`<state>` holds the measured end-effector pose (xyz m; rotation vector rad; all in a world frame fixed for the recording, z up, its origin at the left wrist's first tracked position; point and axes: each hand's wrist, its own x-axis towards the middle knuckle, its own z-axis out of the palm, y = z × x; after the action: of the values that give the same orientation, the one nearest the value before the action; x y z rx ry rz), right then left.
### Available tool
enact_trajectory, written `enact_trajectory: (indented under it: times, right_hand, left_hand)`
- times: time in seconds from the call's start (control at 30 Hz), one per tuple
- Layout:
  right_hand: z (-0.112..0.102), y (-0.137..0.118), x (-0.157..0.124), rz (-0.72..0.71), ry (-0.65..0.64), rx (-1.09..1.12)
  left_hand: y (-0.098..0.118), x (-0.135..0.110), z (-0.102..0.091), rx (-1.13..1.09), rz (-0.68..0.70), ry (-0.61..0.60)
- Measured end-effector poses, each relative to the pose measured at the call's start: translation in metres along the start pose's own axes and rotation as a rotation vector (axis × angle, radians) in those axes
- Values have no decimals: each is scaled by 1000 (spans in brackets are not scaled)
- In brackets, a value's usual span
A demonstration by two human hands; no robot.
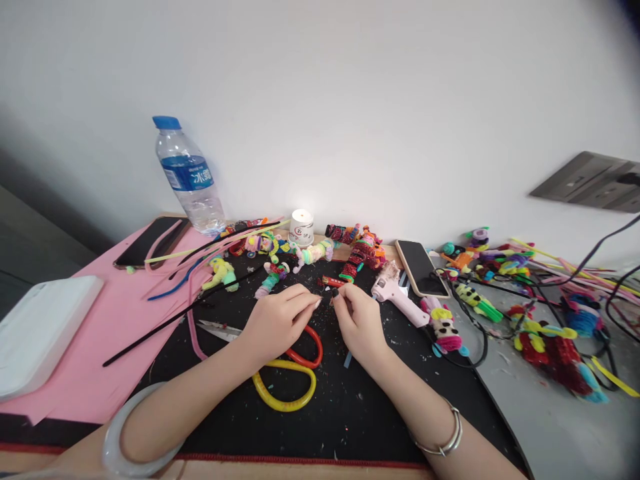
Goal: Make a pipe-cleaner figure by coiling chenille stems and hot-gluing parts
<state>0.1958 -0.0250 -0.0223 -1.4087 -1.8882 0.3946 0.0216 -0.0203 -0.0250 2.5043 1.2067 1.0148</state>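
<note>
My left hand (279, 318) and my right hand (356, 319) meet over the black mat (350, 407), fingertips pinched together on a tiny dark piece that I cannot make out. The left hand lies over scissors (287, 373) with red and yellow handles. A long black pipe cleaner (165, 327) stretches out to the left of the left hand. A pink glue gun (397, 293) sits just right of the right hand. Small pipe-cleaner figures (273, 275) stand beyond the fingers.
A water bottle (189, 177) stands at the back left by a phone (150, 241) on pink paper (100, 333). A lit candle (301, 227), a second phone (421, 268), more colourful figures (550, 340) and black cables (615, 293) fill the right. A white box (40, 327) lies far left.
</note>
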Motion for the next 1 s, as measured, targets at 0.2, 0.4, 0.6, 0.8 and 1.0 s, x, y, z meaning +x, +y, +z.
enact_trajectory:
  times: [0.2, 0.4, 0.6, 0.8, 1.0]
  right_hand:
    - [-3, -1, 0, -65, -84, 32]
    - [-4, -2, -1, -89, -147, 66]
    - [-3, 1, -1, -101, -112, 63]
    - [-4, 6, 0, -45, -21, 35]
    - [-5, 8, 1, -88, 0, -114]
  left_hand:
    - [2, 0, -1, -7, 9, 8]
    - [4, 0, -1, 2, -19, 8]
    - [2, 0, -2, 30, -22, -9]
    - [-3, 2, -5, 76, -65, 19]
    - [-19, 3, -10, 100, -140, 115]
